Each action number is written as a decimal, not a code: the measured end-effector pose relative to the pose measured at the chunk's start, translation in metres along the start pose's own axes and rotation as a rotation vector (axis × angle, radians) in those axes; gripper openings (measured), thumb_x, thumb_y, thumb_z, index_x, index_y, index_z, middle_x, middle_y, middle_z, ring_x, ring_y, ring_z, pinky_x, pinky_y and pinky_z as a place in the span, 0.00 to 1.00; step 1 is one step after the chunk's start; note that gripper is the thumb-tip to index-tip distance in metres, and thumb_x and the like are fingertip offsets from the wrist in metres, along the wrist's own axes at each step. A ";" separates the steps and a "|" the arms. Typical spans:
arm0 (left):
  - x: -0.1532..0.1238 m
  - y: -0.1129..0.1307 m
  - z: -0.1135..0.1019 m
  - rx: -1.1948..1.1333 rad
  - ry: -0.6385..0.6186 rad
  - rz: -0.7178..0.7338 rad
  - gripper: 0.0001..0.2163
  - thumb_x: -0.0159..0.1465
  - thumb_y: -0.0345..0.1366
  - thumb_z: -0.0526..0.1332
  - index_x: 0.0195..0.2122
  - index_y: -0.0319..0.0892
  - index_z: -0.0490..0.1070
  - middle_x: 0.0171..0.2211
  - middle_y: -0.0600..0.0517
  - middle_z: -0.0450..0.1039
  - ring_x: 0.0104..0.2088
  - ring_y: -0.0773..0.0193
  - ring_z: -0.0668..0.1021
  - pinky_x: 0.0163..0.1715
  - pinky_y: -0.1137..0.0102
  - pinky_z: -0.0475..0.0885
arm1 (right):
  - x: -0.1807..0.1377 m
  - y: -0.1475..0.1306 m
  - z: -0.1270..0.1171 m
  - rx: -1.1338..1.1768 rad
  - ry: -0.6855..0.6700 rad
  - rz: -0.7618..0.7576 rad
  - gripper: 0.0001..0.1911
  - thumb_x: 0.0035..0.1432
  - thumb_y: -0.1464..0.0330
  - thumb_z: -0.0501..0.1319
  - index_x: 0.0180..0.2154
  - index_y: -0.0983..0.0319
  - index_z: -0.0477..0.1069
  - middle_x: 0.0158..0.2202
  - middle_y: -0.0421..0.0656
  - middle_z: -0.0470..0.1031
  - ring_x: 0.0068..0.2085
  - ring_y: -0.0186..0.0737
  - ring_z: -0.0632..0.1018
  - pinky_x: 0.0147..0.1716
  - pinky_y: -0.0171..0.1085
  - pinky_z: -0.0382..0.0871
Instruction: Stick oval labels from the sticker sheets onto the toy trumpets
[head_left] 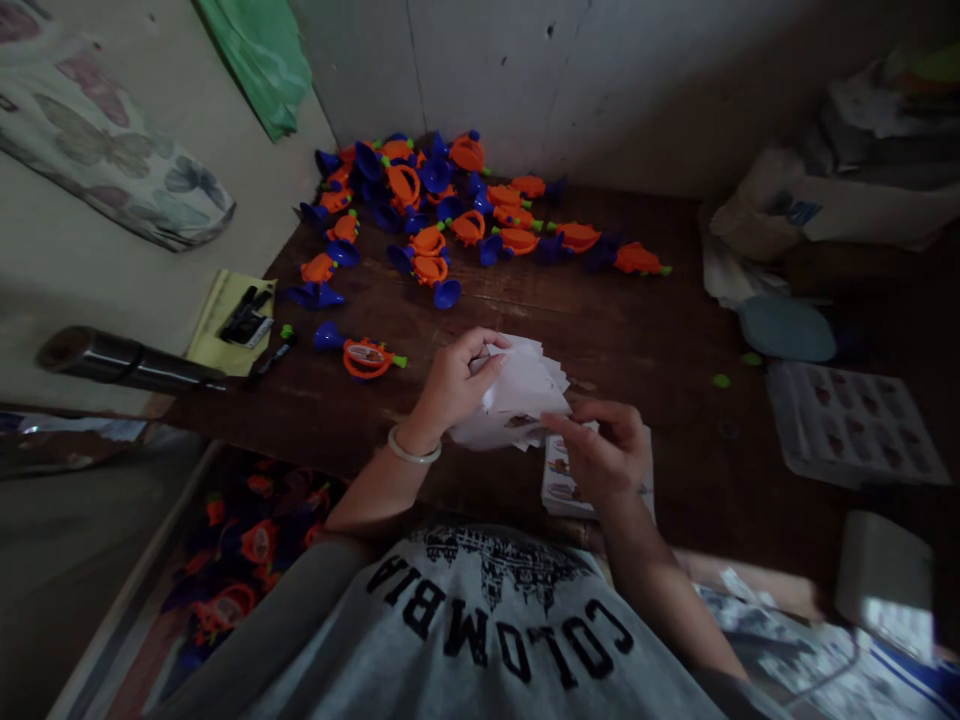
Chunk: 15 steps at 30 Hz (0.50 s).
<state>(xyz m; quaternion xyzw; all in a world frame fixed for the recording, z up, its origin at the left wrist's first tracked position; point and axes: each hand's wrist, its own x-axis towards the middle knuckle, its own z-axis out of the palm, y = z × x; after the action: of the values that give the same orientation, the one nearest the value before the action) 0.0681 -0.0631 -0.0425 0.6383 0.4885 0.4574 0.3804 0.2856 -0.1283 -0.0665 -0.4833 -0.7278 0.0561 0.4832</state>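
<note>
My left hand (459,378), with a pale bangle at the wrist, grips a fanned bunch of white paper sheets (529,375) between thumb and fingers. The fingers of my right hand (607,445) pinch the lower right edge of that bunch, where a small printed patch shows. Beneath my right hand lies a stack of printed sticker sheets (559,490), partly covered by it. To the left of my hands, a toy trumpet (367,357) in orange and blue with a green mouthpiece rests on the brown table (480,300), an oval label on its side.
Many orange and blue toy trumpets (427,240) are heaped at the back left. More trumpets (259,545) sit below the table's left front edge. At left are a dark cylinder (135,362) and a yellow pad (214,325); at right, more sticker sheets (855,420).
</note>
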 end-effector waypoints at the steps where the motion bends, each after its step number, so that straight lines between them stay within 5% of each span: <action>1: 0.001 0.000 -0.001 -0.017 0.015 -0.008 0.05 0.68 0.34 0.63 0.44 0.43 0.76 0.23 0.59 0.62 0.24 0.69 0.64 0.25 0.71 0.58 | -0.002 -0.001 -0.001 0.023 0.022 -0.016 0.09 0.65 0.66 0.67 0.32 0.51 0.83 0.30 0.41 0.71 0.32 0.39 0.76 0.30 0.40 0.78; 5: 0.005 0.002 -0.006 -0.074 0.080 -0.016 0.05 0.68 0.35 0.64 0.43 0.42 0.77 0.26 0.57 0.68 0.25 0.69 0.68 0.27 0.72 0.61 | -0.001 -0.004 -0.007 0.157 0.156 0.022 0.09 0.66 0.60 0.66 0.33 0.52 0.81 0.40 0.44 0.70 0.40 0.43 0.78 0.37 0.47 0.82; 7: 0.006 0.003 -0.008 -0.098 0.105 -0.008 0.05 0.68 0.36 0.65 0.42 0.42 0.77 0.28 0.55 0.72 0.28 0.68 0.71 0.29 0.73 0.64 | 0.003 -0.003 -0.006 0.251 0.094 0.108 0.10 0.67 0.57 0.64 0.48 0.50 0.80 0.53 0.47 0.70 0.50 0.48 0.79 0.47 0.52 0.84; 9: 0.007 0.005 -0.010 -0.106 0.134 0.000 0.05 0.68 0.36 0.65 0.42 0.42 0.77 0.30 0.54 0.74 0.30 0.68 0.73 0.29 0.73 0.66 | 0.005 -0.001 -0.001 0.371 -0.040 0.171 0.24 0.67 0.58 0.65 0.63 0.47 0.70 0.63 0.49 0.65 0.55 0.48 0.78 0.52 0.52 0.83; 15: 0.006 0.005 -0.012 -0.095 0.135 -0.002 0.05 0.67 0.36 0.66 0.42 0.43 0.77 0.30 0.53 0.75 0.30 0.66 0.73 0.29 0.71 0.66 | -0.003 0.008 0.009 0.482 -0.060 0.159 0.30 0.67 0.67 0.66 0.66 0.45 0.64 0.59 0.47 0.74 0.42 0.37 0.82 0.40 0.39 0.85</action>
<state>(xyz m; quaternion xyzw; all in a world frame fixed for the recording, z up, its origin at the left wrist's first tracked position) 0.0583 -0.0578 -0.0335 0.5865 0.4917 0.5217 0.3769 0.2843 -0.1226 -0.0776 -0.4080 -0.6670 0.2801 0.5569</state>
